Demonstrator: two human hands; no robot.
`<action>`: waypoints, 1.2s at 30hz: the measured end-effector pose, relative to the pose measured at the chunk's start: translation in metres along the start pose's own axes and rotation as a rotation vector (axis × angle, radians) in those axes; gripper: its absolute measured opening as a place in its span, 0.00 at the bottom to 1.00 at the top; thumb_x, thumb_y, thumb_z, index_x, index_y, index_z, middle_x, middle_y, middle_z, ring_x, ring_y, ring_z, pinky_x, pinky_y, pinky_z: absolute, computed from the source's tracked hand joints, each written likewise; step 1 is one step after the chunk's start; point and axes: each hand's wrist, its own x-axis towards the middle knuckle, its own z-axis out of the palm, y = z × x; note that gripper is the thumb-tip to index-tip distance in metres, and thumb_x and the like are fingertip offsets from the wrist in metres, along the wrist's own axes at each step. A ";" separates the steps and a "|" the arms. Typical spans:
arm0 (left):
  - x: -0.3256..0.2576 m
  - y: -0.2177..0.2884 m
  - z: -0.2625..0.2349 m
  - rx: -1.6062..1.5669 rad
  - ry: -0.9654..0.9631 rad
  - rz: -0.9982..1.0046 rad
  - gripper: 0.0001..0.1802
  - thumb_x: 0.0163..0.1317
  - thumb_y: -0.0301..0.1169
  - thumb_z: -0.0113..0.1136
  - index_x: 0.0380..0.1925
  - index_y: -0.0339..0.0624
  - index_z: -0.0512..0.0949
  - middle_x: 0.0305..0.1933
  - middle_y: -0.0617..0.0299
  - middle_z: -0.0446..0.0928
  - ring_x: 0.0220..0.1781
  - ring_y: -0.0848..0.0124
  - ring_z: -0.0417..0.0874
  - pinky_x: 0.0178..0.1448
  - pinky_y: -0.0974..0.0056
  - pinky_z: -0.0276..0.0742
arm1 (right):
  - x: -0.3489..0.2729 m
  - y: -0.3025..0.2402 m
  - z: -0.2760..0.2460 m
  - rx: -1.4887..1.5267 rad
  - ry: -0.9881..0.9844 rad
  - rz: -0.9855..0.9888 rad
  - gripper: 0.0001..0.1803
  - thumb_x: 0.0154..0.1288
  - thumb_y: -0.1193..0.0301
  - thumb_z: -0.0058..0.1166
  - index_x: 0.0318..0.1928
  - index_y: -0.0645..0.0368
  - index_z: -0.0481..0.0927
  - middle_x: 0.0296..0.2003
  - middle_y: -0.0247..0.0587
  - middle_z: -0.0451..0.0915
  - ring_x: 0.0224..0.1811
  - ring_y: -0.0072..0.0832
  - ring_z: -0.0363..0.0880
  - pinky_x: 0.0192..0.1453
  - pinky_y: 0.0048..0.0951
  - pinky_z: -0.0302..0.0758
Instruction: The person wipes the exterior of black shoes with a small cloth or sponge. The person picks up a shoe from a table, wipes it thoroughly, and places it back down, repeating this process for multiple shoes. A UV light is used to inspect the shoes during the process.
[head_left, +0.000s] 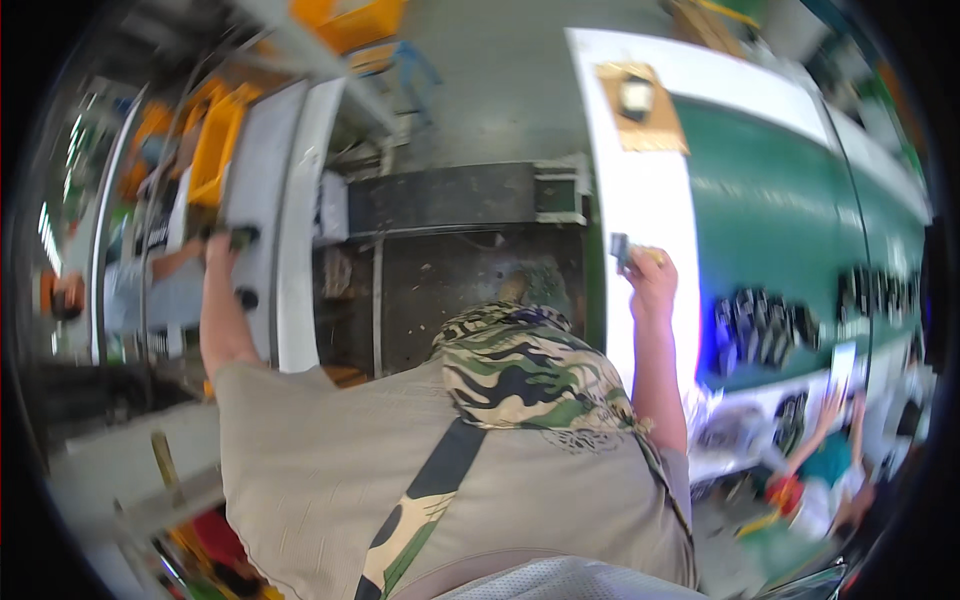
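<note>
My right hand (pixel 654 278) is closed around a small dark grey piece (pixel 621 250) with a yellowish part beside the fingers. It is held over the white edge of the right-hand table; its exact kind does not show. Far out to the left, my left hand (pixel 219 248) reaches over the grey bench surface (pixel 265 190). A dark object (pixel 243 236) lies right at its fingertips. The fingers are small and blurred, so I cannot tell whether they grip it.
The green-topped table (pixel 760 230) on my right carries rows of dark parts (pixel 755 325) and a cardboard piece (pixel 660 130) with a small device on it. A yellow bin (pixel 220 150) stands on the left bench. Co-workers sit beyond both. A dark conveyor (pixel 440 197) spans the gap ahead.
</note>
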 end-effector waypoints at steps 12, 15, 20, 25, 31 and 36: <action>0.003 0.565 -0.242 -2.029 -0.649 0.591 0.16 0.69 0.23 0.48 0.54 0.27 0.72 0.45 0.45 0.81 0.37 0.60 0.85 0.39 0.67 0.83 | -0.121 0.014 -0.163 0.250 0.510 -0.099 0.14 0.58 0.67 0.67 0.27 0.53 0.72 0.23 0.31 0.76 0.24 0.21 0.76 0.26 0.21 0.65; -0.105 0.734 -0.310 -1.656 -1.105 0.812 0.21 0.68 0.36 0.55 0.52 0.29 0.73 0.47 0.47 0.80 0.45 0.59 0.85 0.46 0.61 0.83 | -0.172 0.010 -0.190 0.314 0.623 -0.162 0.14 0.58 0.67 0.66 0.28 0.53 0.72 0.23 0.31 0.76 0.25 0.20 0.76 0.27 0.21 0.65; -0.256 0.931 -0.359 -1.287 -1.590 0.808 0.31 0.66 0.49 0.57 0.57 0.33 0.68 0.53 0.43 0.75 0.50 0.53 0.80 0.57 0.54 0.77 | -0.250 0.031 -0.226 0.341 0.948 -0.292 0.11 0.60 0.68 0.65 0.32 0.56 0.74 0.25 0.30 0.77 0.26 0.20 0.76 0.29 0.23 0.69; -0.285 1.093 -0.335 -1.432 -1.845 0.708 0.26 0.61 0.52 0.62 0.53 0.52 0.72 0.52 0.60 0.78 0.47 0.57 0.82 0.53 0.42 0.69 | -0.327 0.058 -0.216 0.531 1.290 -0.430 0.09 0.61 0.70 0.64 0.34 0.58 0.75 0.25 0.32 0.78 0.23 0.20 0.76 0.27 0.20 0.70; -0.342 1.041 -0.376 -1.452 -1.439 0.394 0.13 0.62 0.36 0.56 0.46 0.48 0.72 0.47 0.54 0.77 0.48 0.56 0.82 0.55 0.47 0.78 | -0.353 0.104 -0.190 0.731 1.503 -0.484 0.08 0.62 0.72 0.62 0.35 0.58 0.74 0.25 0.34 0.78 0.21 0.23 0.76 0.24 0.21 0.71; -0.287 0.988 -0.389 -1.399 -1.804 0.667 0.21 0.57 0.29 0.58 0.52 0.44 0.70 0.49 0.54 0.76 0.50 0.59 0.81 0.57 0.53 0.78 | -0.309 0.088 -0.206 0.673 1.424 -0.398 0.09 0.61 0.71 0.63 0.35 0.56 0.74 0.26 0.33 0.78 0.23 0.23 0.77 0.26 0.22 0.70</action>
